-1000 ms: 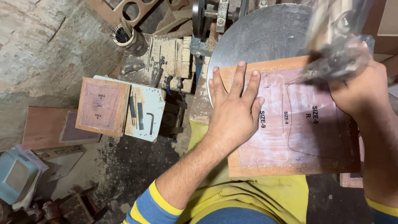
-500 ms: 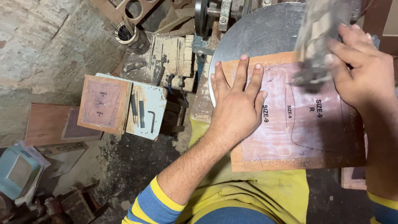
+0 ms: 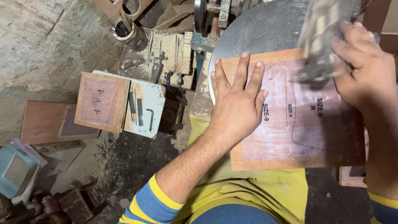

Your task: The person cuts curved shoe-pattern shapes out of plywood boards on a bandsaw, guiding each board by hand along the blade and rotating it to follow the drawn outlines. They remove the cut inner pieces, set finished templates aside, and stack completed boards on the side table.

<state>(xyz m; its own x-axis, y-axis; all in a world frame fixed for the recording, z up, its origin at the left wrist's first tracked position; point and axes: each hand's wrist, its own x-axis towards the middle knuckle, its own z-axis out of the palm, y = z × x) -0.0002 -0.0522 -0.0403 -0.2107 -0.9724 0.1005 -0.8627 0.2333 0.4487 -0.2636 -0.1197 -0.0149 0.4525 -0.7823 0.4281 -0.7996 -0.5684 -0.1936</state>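
Left hand (image 3: 238, 103) lies flat, fingers spread, grip released, pressing the left part of the wooden board (image 3: 290, 157). Right hand (image 3: 365, 66) at 2 o'clock is clenched around a blurred grey tool (image 3: 321, 37) over the board's top edge. The board carries a pink sheet (image 3: 298, 132) with drawn outlines and black print, resting on a round metal bench (image 3: 257, 33). At 9 o'clock, a smaller board (image 3: 101, 101) with a similar pink sheet.

Machine parts (image 3: 215, 12) crowding board's (image 3: 298, 161) far edge
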